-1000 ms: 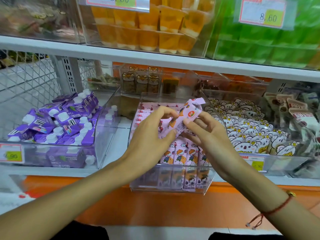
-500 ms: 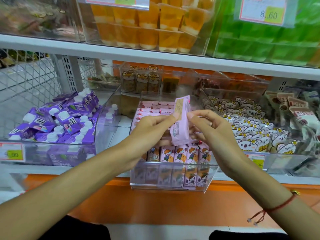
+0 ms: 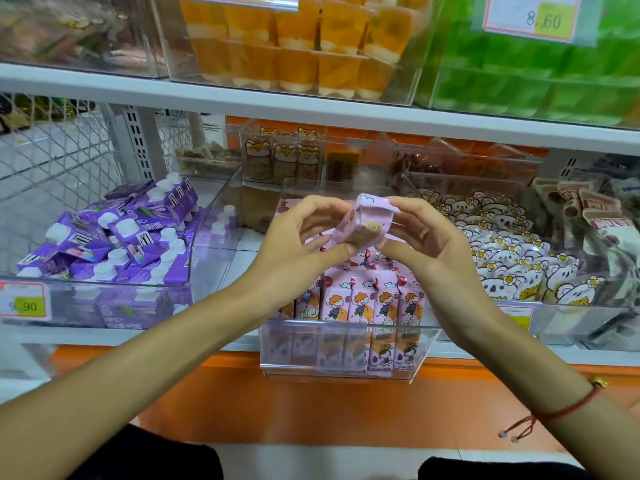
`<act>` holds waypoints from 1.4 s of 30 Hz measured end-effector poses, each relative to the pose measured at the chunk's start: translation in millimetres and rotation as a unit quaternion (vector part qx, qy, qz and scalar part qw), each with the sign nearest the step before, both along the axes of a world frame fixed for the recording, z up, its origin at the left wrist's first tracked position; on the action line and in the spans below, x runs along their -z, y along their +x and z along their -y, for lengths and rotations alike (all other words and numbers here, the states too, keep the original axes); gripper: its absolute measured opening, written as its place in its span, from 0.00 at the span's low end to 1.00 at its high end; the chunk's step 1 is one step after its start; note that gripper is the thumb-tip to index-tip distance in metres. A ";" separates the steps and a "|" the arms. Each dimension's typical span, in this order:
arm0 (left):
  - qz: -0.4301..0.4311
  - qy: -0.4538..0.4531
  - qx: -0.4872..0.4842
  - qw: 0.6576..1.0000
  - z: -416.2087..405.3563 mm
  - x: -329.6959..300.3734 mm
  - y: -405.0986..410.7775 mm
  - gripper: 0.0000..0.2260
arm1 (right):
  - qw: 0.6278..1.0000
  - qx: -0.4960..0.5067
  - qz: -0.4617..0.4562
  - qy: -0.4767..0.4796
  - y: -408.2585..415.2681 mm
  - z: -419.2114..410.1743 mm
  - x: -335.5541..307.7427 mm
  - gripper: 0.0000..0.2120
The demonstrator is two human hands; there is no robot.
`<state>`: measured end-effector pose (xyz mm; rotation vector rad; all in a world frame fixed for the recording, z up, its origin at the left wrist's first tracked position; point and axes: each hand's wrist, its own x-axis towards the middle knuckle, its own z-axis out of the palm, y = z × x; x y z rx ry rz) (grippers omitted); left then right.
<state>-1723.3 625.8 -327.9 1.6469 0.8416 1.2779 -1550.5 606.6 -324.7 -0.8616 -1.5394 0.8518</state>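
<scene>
**Pink packet turned end-on between both hands**

Pink packet (image 3: 362, 225) hung in mid-air between the two hands, above the far half of the clear bin (image 3: 332, 374). It was clear of the row of matching packets (image 3: 360, 303) standing at the bin's near end. The left hand (image 3: 294, 244) pinched its left side, thumb below and fingertips curled over the top. The right hand (image 3: 436, 247) gripped the right side the same way. Neither hand was nearer: the packet lay directly between both sets of fingertips, touching each.

Its long axis ran roughly near to far, so a short end with a pale printed panel faced the camera. Blur made it hard to say whether that was an end seal or a folded flap. Returning it to the row would probably call for swinging that axis upright first.

Half a second earlier the packet had stood upright with a broad face showing. A second earlier it had slanted up to the right, cartoon front visible. Both hands had stayed over the same bin. Purple cartons (image 3: 114, 237) lay well apart on the left.
</scene>
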 end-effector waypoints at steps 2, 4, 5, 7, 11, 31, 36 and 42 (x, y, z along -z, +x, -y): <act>-0.001 0.000 -0.006 1.000 0.1 -0.4 -0.4 0.16 | 1.000 -0.004 0.009 0.007 -0.3 0.2 -0.7 0.20; 0.009 -0.013 -0.011 1.000 -0.3 -0.5 -0.4 0.16 | 1.000 -0.015 0.022 0.004 -0.6 0.8 -0.6 0.22; 0.026 -0.029 -0.016 0.999 -0.5 -0.7 -0.1 0.15 | 0.999 -0.019 0.031 -0.003 -0.8 1.1 0.3 0.24; 0.078 -0.077 -0.026 0.994 -0.5 -1.3 1.1 0.15 | 0.998 -0.017 0.058 -0.006 -3.3 2.6 2.7 0.29; 0.114 -0.135 -0.021 0.984 -0.5 -2.1 4.0 0.17 | 0.997 0.016 0.074 0.029 -10.1 5.2 4.2 0.20; 0.063 -0.023 -0.047 0.997 1.6 -9.1 -3.3 0.17 | 0.991 0.120 0.051 -0.025 -0.4 -2.3 4.4 0.11; 0.040 0.086 -0.130 0.987 -5.2 -6.8 -8.1 0.14 | 0.968 0.193 0.152 0.047 1.2 -2.8 6.8 0.14; -0.047 0.113 -0.207 0.971 -28.4 1.4 -9.9 0.15 | 0.903 0.119 0.399 0.108 -1.0 -1.9 17.7 0.13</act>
